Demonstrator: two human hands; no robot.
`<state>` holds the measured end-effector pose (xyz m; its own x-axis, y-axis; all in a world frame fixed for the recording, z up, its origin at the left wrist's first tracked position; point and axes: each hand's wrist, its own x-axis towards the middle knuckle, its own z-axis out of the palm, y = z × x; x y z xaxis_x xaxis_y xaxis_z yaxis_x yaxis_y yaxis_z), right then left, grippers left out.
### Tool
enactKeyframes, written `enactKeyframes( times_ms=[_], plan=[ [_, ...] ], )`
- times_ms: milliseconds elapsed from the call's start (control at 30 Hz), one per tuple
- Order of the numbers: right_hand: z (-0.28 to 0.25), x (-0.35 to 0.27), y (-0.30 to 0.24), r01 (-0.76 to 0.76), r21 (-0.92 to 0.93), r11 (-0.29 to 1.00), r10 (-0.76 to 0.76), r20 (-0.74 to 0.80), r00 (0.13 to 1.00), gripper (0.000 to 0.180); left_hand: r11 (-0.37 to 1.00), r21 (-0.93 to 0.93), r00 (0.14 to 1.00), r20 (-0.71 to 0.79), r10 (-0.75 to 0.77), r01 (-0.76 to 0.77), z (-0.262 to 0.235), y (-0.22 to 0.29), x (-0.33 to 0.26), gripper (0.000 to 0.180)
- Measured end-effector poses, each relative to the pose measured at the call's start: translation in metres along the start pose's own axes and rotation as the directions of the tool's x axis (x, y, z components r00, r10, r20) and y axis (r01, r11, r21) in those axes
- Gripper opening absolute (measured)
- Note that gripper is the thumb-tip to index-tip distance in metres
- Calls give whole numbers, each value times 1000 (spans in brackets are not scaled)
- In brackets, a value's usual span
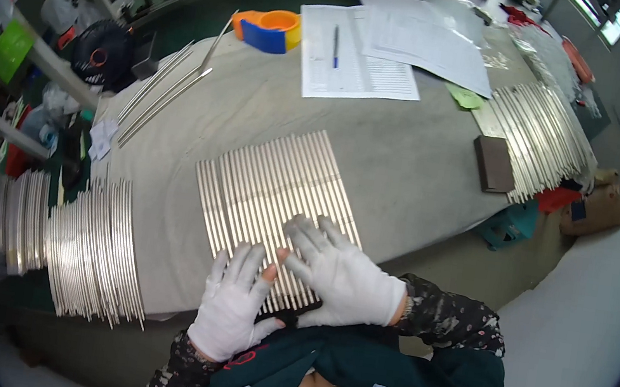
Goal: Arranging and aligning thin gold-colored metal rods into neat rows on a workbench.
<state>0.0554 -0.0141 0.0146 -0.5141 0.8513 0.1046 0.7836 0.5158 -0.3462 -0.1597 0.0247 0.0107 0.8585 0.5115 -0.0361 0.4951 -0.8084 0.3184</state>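
- Counter (409, 152), draped in grey cloth, carries everything here.
- Metal strips (271, 188) lie side by side in a flat row at its near middle.
- Two more strip bundles rest apart: one at the left edge (95, 251), one at the far right (544, 138).
- Printed papers (359, 59) with a blue pen (335, 46) sit at the far side.
- Left hand (233, 305), white-gloved, lies flat with fingers spread on the row's near end, grasping nothing.
- Right hand (342, 276), also gloved, presses flat just beside it, fingers extended.
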Motion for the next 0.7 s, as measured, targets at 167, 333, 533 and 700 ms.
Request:
enactKeyframes(
  times_ms=[167, 333, 533, 700],
  plan=[
    [0, 0, 5, 160, 129, 979, -135, -181, 974, 76, 998, -3, 997, -44, 62, -63, -2, -22, -30, 86],
    [-54, -72, 71, -670, -221, 708, 525, -470, 710, 78, 994, 39, 991, -73, 108, -105, -17, -23, 3, 80],
    [-53, -147, 143, -955, -87, 283, 761, -586, 279, 76, 955, 134, 961, -43, 273, -266, -32, -19, 70, 79],
    [-77, -122, 152, -896, -36, 443, 609, -721, 330, 71, 936, 143, 944, -28, 330, -323, -18, -19, 110, 72]
  ],
)
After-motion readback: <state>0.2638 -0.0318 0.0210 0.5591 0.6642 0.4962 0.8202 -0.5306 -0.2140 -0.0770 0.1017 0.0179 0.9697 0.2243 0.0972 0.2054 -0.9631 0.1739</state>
